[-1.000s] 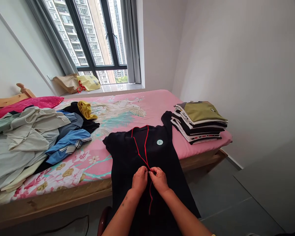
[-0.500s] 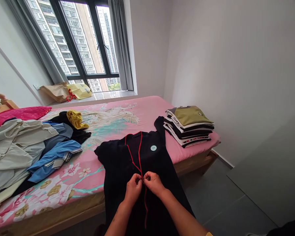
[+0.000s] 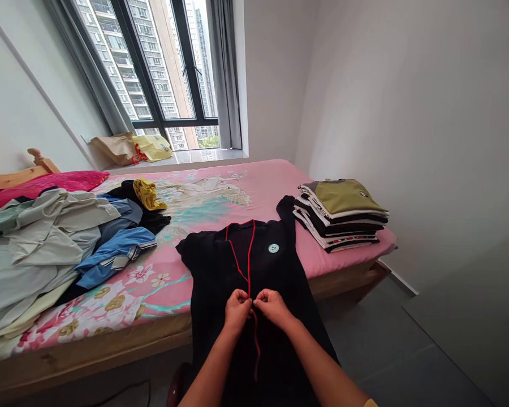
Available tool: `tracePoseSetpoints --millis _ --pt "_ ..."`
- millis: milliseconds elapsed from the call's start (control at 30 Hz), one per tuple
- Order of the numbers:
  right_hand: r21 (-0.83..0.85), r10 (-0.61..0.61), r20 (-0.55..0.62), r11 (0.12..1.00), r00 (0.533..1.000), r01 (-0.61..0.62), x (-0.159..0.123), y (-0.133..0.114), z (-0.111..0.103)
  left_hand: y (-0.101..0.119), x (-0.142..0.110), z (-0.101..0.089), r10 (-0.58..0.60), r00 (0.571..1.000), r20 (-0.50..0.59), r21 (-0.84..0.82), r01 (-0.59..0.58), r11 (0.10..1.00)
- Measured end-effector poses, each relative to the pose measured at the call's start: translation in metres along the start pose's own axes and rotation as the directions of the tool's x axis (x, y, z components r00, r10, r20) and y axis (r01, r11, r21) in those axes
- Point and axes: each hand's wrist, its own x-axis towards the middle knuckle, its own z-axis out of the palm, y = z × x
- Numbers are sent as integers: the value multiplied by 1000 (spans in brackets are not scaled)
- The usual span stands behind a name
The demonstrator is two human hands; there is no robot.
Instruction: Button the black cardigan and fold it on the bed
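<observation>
A long black garment with red edging (image 3: pixel 212 271) lies front up across the near edge of the bed, its lower part hanging toward me. A round pale green badge (image 3: pixel 274 248) sits on its chest. My left hand (image 3: pixel 237 312) pinches the red-trimmed front edge below the V of the neckline, thumb and forefinger pressed together. Right beside it, my right hand (image 3: pixel 274 308) is closed in a pinch at the same edge, the fingertips nearly meeting those of the left. Whatever small part lies between the fingertips is hidden.
A neat stack of folded clothes (image 3: pixel 343 217) stands on the bed's right corner. Loose clothes (image 3: pixel 63 232) are heaped at left beside a magenta pillow (image 3: pixel 68 183). The pink bed sheet (image 3: pixel 263 178) reaches the windowsill, where a paper bag (image 3: pixel 114 148) and yellow bag (image 3: pixel 152 147) lie.
The view has turned slightly left, so everything sits farther right in the picture. Both hands stay closed at the garment's front edge, with only a small shift of the fingers.
</observation>
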Motion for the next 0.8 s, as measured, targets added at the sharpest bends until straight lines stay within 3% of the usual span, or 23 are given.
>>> tracePoseSetpoints --millis 100,233,400,467,533,667,733,800 --pt "91 118 131 987 984 -131 3 -1 -5 1 -6 -3 100 995 23 31 -101 994" --pt "117 126 192 982 973 -150 3 -4 -10 7 -12 -9 286 958 35 265 -285 921" --pt "63 105 96 992 990 -111 2 -11 -13 8 -14 -13 273 962 1 469 -241 850" --pt "32 54 -1 998 999 -54 4 -20 -15 7 -15 -14 270 963 6 498 -237 834" --pt "-50 -82 -122 996 989 77 7 -32 -14 8 -17 -15 332 943 13 521 -289 803" --pt "-298 -369 -201 905 907 303 19 -62 -8 23 -14 -23 565 825 -5 540 -473 696" --pt "-394 -382 -184 873 906 288 29 -71 -4 37 -5 -30 628 778 -25 569 -505 648" --pt "-506 -332 -172 837 927 206 38 -74 0 53 10 -39 598 802 -3 660 -447 603"
